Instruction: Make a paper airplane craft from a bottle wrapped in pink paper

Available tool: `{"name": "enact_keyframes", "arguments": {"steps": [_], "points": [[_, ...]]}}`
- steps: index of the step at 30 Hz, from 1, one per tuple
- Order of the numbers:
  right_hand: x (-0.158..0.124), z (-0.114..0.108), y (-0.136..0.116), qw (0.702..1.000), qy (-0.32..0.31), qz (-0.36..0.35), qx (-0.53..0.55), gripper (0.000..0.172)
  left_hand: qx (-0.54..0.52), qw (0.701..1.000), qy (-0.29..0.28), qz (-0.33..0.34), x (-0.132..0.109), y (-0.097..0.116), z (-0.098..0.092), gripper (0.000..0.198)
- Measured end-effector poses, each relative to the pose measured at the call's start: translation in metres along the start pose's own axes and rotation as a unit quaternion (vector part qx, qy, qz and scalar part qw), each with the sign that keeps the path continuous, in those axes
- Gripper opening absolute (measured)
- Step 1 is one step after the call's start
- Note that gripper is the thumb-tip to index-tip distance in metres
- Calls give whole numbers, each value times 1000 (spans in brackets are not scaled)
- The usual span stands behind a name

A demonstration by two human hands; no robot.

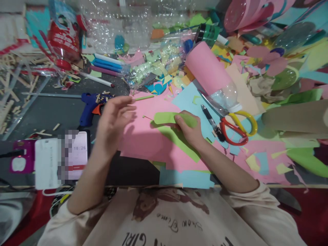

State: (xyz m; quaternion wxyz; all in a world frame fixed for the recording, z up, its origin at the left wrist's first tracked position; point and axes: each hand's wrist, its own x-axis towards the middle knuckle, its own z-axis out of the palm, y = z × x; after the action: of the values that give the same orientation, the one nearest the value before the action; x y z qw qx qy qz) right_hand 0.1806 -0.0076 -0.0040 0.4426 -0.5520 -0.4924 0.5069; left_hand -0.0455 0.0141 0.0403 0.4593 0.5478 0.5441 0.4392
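Observation:
My right hand (pixel 189 128) pinches a light-green paper piece (pixel 164 118) with a rounded end between thumb and fingers. Below it lies another green paper strip (pixel 179 141), slanting across the pink paper sheet (pixel 146 147). My left hand (pixel 115 118) is raised at the sheet's left side, fingers loosely curved and apart. A thin green strip (pixel 145 98) appears just beyond its index fingertip; contact cannot be made out. A thin red line with a small green tip (pixel 144 117) shows between the hands. Scissors (pixel 238 128) and a black pen (pixel 212 123) lie to the right.
A blue glue gun (pixel 88 108) and a phone (pixel 77 153) are on the left. Behind stand a pink-wrapped bottle (pixel 205 66), clear plastic bottles (pixel 120 27) and a red-labelled bottle (pixel 64 39). Paper scraps (pixel 263 162) and wooden sticks (pixel 7 109) litter both sides.

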Motion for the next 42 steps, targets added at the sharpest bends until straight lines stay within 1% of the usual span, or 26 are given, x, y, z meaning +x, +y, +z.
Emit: {"name": "enact_keyframes", "arguments": {"steps": [1, 2, 4, 5, 6, 7, 8, 10, 12, 14, 15, 17, 19, 21, 23, 25, 26, 28, 29, 31, 33, 34, 36, 38, 40, 42], "points": [[0, 0, 0, 1000, 1, -2, 1, 51, 86, 996, 21, 3, 3, 0, -16, 40], [-1, 0, 0, 1000, 5, -5, 3, 51, 192, 980, 50, 19, 6, -1, -33, 39], [-1, 1, 1, 1000, 22, -15, 16, 50, 391, 914, 112, 13, 13, -8, -65, 39], [-2, 1, 2, 999, 34, -20, 25, 49, 449, 884, 128, -13, 16, -12, -78, 37], [-2, 1, 2, 998, 47, -20, 34, 48, 486, 862, 137, -45, 19, -18, -89, 37], [-2, 1, 2, 997, 59, -18, 41, 47, 506, 849, 131, -76, 23, -23, -97, 41], [-1, 1, 3, 996, 71, -15, 45, 47, 509, 849, 104, -101, 26, -27, -101, 46], [0, 0, 3, 995, 86, -7, 46, 47, 485, 861, 93, -120, 33, -32, -103, 51], [2, 0, 5, 995, 85, 0, 45, 46, 470, 862, 93, -165, 41, -32, -99, 50], [5, 0, 6, 996, 72, 8, 44, 44, 470, 845, 107, -233, 49, -27, -93, 50], [6, 0, 7, 997, 64, 11, 43, 43, 466, 842, 112, -248, 52, -24, -91, 49], [8, 0, 8, 998, 52, 14, 41, 42, 451, 844, 153, -244, 56, -16, -87, 51], [9, 0, 8, 998, 43, 14, 41, 43, 416, 863, 198, -207, 56, -9, -83, 52], [10, -1, 8, 998, 36, 13, 42, 44, 358, 896, 225, -133, 52, -4, -77, 48], [10, -3, 7, 999, 31, 6, 38, 44, 293, 932, 209, -52, 42, -2, -68, 34], [9, -4, 6, 999, 31, -9, 25, 44, 232, 947, 223, -7, 28, -1, -54, 34], [9, -5, 6, 999, 32, -17, 17, 44, 189, 958, 216, 5, 20, 0, -45, 36], [9, -6, 5, 999, 35, -29, 4, 46, 103, 984, 142, 4, 4, 4, -28, 29], [10, -6, 6, 999, 37, -32, 0, 46, 76, 989, 125, 9, -4, 6, -19, 21], [10, -6, 6, 999, 41, -33, -4, 46, 47, 998, 43, -2, -15, 10, -2, 11], [11, -6, 6, 998, 46, -37, -7, 47, 33, 999, -27, 0, -20, 10, 13, 13], [11, -6, 6, 998, 50, -40, -9, 48, 29, 999, -46, -2, -21, 9, 19, 15], [12, -6, 7, 997, 54, -51, -19, 49, 29, 998, -60, -2, -21, 2, 29, 16], [13, -5, 7, 996, 56, -62, -32, 51, 64, 997, -37, 9, -22, -8, 34, 17], [13, -5, 7, 995, 58, -70, -42, 51, 98, 994, -30, 29, -24, -18, 35, 19], [12, -5, 8, 993, 61, -81, -53, 50, 109, 991, -52, 54, -28, -27, 35, 20]]}}
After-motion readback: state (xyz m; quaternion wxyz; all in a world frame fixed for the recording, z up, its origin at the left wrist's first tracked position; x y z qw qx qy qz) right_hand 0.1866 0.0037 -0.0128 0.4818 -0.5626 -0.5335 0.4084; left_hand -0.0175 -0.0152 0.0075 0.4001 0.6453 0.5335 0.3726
